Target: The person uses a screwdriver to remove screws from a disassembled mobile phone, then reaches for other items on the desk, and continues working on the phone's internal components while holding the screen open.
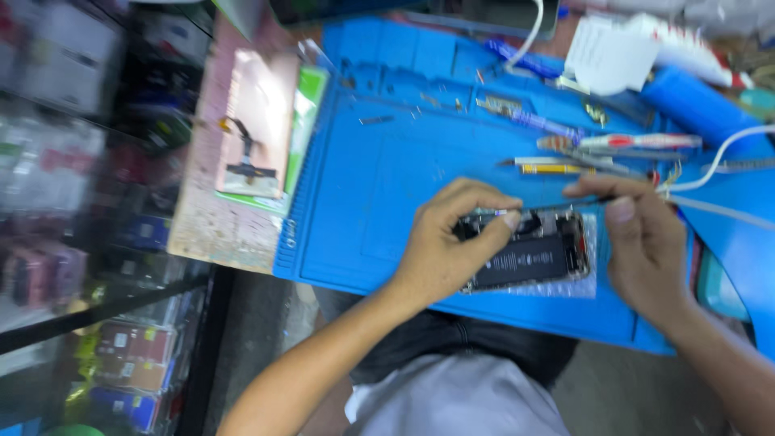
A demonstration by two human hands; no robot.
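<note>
Two hands are working over an opened phone (pixel 529 258) lying on the blue mat (pixel 363 194) near its front edge, long axis running left to right, its insides facing up. The left hand (pixel 448 246) is curling over its left end, fingertips pressing to steady it; the right hand (pixel 642 242) is pinching thin tweezers (pixel 565 207), tips reaching into the phone's top edge.

Worn bench (pixel 211 226) w/ blue mat (pixel 363 186), opened phone (pixel 529 257), tools (pixel 565 165)
</note>
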